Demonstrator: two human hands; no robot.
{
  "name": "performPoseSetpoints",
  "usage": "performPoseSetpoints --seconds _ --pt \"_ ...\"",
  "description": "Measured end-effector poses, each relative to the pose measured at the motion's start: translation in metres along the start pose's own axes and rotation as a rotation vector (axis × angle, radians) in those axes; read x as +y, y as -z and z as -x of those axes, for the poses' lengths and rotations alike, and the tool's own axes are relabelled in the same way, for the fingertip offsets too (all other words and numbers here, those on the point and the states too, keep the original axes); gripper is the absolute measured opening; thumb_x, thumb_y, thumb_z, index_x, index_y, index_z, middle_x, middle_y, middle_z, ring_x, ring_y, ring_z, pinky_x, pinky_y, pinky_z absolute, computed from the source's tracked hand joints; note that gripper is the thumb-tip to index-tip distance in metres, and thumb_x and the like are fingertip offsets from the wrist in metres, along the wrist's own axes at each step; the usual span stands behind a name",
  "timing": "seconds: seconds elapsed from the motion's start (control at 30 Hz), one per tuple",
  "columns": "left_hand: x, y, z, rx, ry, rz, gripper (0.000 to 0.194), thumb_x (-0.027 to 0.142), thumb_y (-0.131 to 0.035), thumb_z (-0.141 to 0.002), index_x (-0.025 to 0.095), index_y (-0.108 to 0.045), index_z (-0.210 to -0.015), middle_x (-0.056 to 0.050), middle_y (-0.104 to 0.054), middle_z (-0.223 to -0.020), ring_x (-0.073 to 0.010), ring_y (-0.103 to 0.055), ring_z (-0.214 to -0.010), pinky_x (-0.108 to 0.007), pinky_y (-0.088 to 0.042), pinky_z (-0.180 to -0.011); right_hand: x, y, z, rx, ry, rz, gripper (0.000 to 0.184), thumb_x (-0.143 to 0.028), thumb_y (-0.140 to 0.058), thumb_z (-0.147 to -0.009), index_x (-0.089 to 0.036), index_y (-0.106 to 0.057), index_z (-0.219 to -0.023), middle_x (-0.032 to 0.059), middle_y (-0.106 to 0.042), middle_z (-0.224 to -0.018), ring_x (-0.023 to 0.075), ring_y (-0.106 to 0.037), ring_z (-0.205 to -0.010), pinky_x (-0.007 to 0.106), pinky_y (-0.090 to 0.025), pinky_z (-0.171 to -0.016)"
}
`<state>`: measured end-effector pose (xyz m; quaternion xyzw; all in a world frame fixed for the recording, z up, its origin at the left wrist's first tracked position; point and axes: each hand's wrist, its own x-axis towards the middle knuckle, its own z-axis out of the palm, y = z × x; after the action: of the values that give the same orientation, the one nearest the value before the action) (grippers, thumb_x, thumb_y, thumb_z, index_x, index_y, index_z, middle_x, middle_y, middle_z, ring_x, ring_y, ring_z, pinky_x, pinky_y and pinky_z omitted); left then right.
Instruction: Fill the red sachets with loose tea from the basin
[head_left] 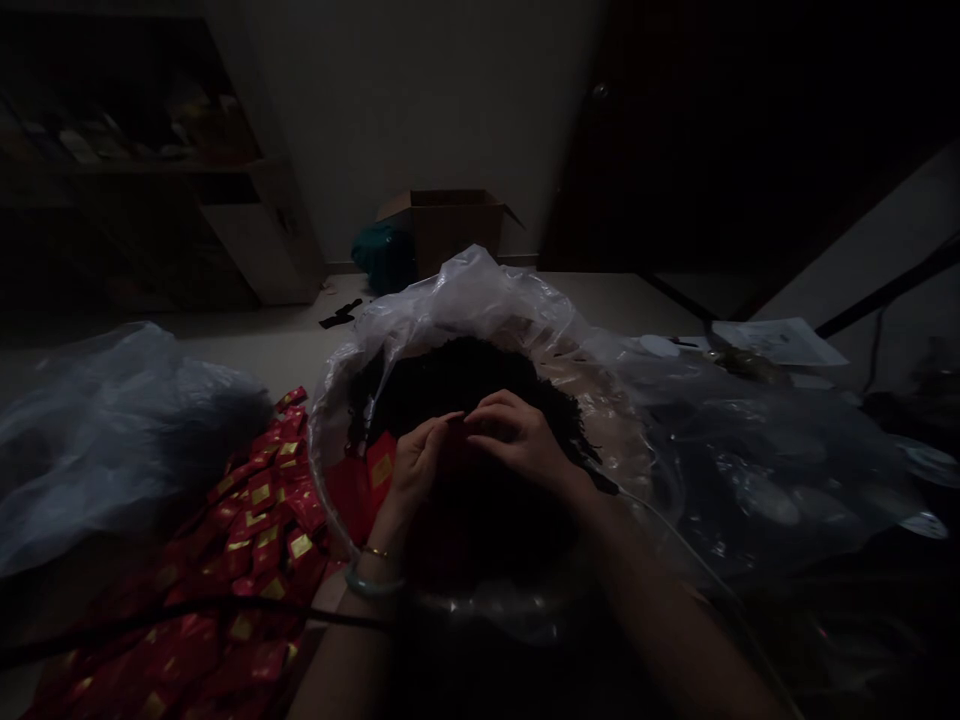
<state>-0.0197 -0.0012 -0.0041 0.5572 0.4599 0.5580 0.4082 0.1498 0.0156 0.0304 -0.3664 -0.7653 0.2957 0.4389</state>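
On the floor (292,347) at left, red packets (261,495) carry gold labels, too dark for reading. Near the left rim of the plastic-lined basket (480,285), the left hand (420,455) pinches the edge of a dark red pouch (457,450); the right hand (514,430), fingers curled, is beside it, its hold unclear.

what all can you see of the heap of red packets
The red packets lie heaped left of the tub, down to the picture's bottom edge. They are small, squarish and shiny, like foil or film, many with a gold patch, tilted at mixed angles. A plastic bag borders the far left side; a dark cord crosses in front. The near part is dim and blurred.
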Motion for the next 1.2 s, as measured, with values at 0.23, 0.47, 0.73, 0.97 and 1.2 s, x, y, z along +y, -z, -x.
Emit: performPoseSetpoints --seconds 0.23,0.47,0.73,0.97,1.2 --pt "-0.012 -0.002 -0.001 -0.16 -0.07 0.003 0.031 0.034 -0.051 -0.085 0.018 -0.071 -0.103 -0.008 -0.071 -0.107 -0.02 -0.063 -0.1 -0.03 -0.046 -0.089 0.004 -0.002 0.004 -0.259 -0.014 0.455 0.008 -0.022 -0.068 -0.077 -0.021 -0.069 -0.084 0.0037 -0.057 -0.085 0.0162 -0.054 -0.077 0.029 -0.045 -0.068" --pt "-0.01 -0.003 -0.001 -0.195 0.079 -0.014 0.03 0.04 -0.059 -0.078 0.017 -0.073 -0.092 -0.005 -0.073 -0.088 -0.0188 -0.064 -0.081 -0.026 -0.048 -0.072 0.008 -0.001 0.003 -0.238 -0.036 0.347 0.005 -0.019 -0.063 -0.08 -0.02 -0.068 -0.081 0.0036 -0.056 -0.083 0.0157 -0.053 -0.078 0.029 -0.044 -0.07" --pt "0.001 -0.006 0.002 -0.093 0.305 0.157 0.053 0.065 -0.063 -0.063 0.014 -0.055 -0.054 0.005 -0.047 -0.048 -0.0065 -0.037 -0.044 -0.018 -0.027 -0.041 -0.001 -0.005 -0.002 0.078 -0.372 -0.161 0.024 -0.031 -0.073 -0.064 -0.018 -0.064 -0.082 -0.0015 -0.062 -0.07 0.0144 -0.057 -0.066 0.026 -0.045 -0.062" --pt "0.002 -0.004 0.004 -0.106 0.378 0.198 0.053 0.065 -0.062 -0.064 0.014 -0.055 -0.053 0.004 -0.05 -0.047 -0.0066 -0.038 -0.042 -0.02 -0.028 -0.041 -0.003 -0.004 -0.004 0.092 -0.438 -0.237 0.017 -0.032 -0.071 -0.062 -0.017 -0.063 -0.06 -0.0017 -0.062 -0.06 0.013 -0.055 -0.059 0.026 -0.043 -0.059" --pt "0.0 -0.007 0.003 -0.219 0.407 0.447 0.046 0.055 -0.063 -0.07 0.013 -0.068 -0.089 -0.007 -0.07 -0.08 -0.0169 -0.062 -0.068 -0.026 -0.047 -0.062 -0.005 0.001 -0.004 0.114 -0.424 -0.286 0.018 -0.033 -0.071 -0.062 -0.017 -0.062 -0.058 -0.0017 -0.062 -0.058 0.0122 -0.054 -0.054 0.024 -0.043 -0.052"
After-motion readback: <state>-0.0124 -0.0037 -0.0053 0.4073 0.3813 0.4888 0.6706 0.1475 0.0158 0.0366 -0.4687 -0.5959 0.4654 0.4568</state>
